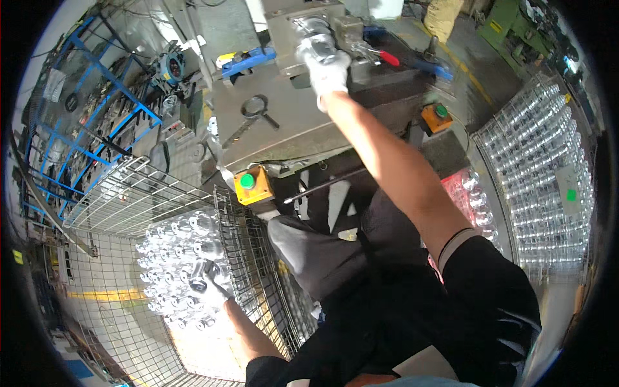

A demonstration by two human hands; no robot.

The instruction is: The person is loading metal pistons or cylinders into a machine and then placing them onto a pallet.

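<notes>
My right hand (329, 77), in a white glove, reaches far forward to the machine on the bench. Its fingers are closed on a shiny round metal part (320, 48) at the steel fixture block (284, 40). My left hand (214, 294), also gloved, is down in the wire cage (138, 169) on the left. It grips a metal fitting (201, 276) with a dark opening, just above stacked rows of shiny metal parts (169, 248). The glove and the part hide some of the fingers.
A ring-shaped tool (255, 105) lies on the steel bench, near a blue tool (250, 61) and red-handled pliers (387, 58). Yellow boxes with green buttons (247, 181) (441, 111) flank the bench front. At right stand a red crate (456, 185) and another cage of shiny parts (538, 174).
</notes>
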